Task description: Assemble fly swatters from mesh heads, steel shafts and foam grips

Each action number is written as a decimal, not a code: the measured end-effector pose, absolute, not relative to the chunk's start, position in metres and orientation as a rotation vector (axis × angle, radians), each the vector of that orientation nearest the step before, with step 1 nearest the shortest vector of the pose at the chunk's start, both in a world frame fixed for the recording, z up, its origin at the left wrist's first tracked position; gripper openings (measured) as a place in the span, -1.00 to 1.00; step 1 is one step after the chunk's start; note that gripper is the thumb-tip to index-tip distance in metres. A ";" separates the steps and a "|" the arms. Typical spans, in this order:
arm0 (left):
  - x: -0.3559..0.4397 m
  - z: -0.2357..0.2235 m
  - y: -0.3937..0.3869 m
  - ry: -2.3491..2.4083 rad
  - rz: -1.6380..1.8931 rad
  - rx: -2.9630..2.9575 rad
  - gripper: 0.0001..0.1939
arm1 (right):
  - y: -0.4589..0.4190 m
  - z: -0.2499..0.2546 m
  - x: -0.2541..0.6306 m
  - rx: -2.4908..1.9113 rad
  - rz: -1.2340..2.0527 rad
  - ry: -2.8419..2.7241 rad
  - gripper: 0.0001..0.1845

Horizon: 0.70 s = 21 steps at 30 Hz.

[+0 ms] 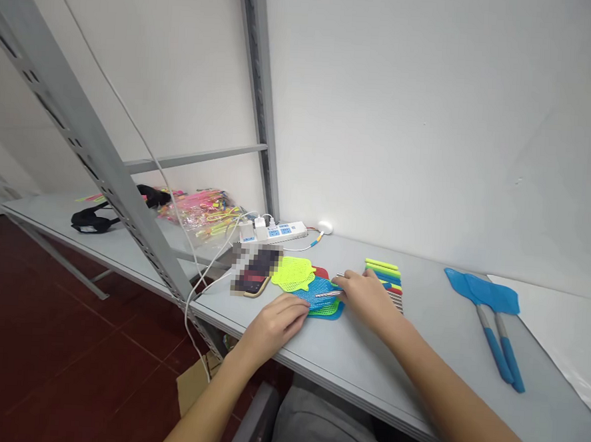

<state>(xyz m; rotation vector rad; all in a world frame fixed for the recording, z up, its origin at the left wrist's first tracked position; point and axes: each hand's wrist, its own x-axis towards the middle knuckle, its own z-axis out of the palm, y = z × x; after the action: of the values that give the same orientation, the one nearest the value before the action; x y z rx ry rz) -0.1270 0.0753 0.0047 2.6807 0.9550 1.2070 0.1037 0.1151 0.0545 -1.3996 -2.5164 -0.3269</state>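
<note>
My left hand (280,319) rests at the table's front edge, its curled fingers on the near edge of a blue mesh fly swatter head (316,294). My right hand (364,293) is closed around a thin silver metal rod (327,294) that lies across this head. Another rod tip shows above its fingers. Beneath and behind are a yellow swatter head (292,273), a green one (328,310) and a bit of red. Just past my right hand lies a row of coloured handles (382,269) with metal rods, partly hidden by the hand.
A phone (257,272) lies left of the swatter heads, before a white power strip (279,232) with cables. Two blue fly swatters (489,326) lie at right by a white sheet (559,337). A grey metal post (94,149) rises at left; beyond it sits a bag of colourful items (206,212).
</note>
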 end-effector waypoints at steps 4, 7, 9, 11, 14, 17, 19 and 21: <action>-0.121 0.010 0.073 0.947 1.409 2.553 -0.80 | 0.107 0.059 0.112 -1.349 -0.369 -2.535 -0.77; -0.110 0.015 0.068 0.936 1.514 2.449 -0.82 | 0.094 0.059 0.128 -1.301 -0.436 -2.488 -0.76; -0.100 0.019 0.065 0.913 1.529 2.390 -0.86 | 0.083 0.054 0.144 -1.236 -0.526 -2.407 -0.74; -0.091 0.023 0.063 0.908 1.521 2.358 -0.89 | 0.069 0.047 0.165 -1.190 -0.611 -2.310 -0.72; -0.079 0.031 0.068 1.065 1.361 2.411 -0.69 | 0.046 0.032 0.198 -1.233 -0.690 -2.161 -0.75; -0.069 0.033 0.082 1.294 1.010 2.552 -0.25 | 0.026 0.017 0.218 -1.250 -0.749 -1.987 -0.74; -0.062 0.029 0.092 1.383 0.827 2.630 -0.08 | 0.020 0.011 0.221 -1.244 -0.747 -1.900 -0.69; -0.055 0.023 0.099 1.463 0.721 2.678 -0.12 | 0.018 0.007 0.219 -1.233 -0.714 -1.882 -0.66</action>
<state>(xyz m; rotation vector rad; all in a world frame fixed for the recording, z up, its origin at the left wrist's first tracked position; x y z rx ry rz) -0.0554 0.0994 0.0235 2.6781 1.4627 0.7212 0.2186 0.0180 0.0074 -1.2335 -1.8823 -0.7143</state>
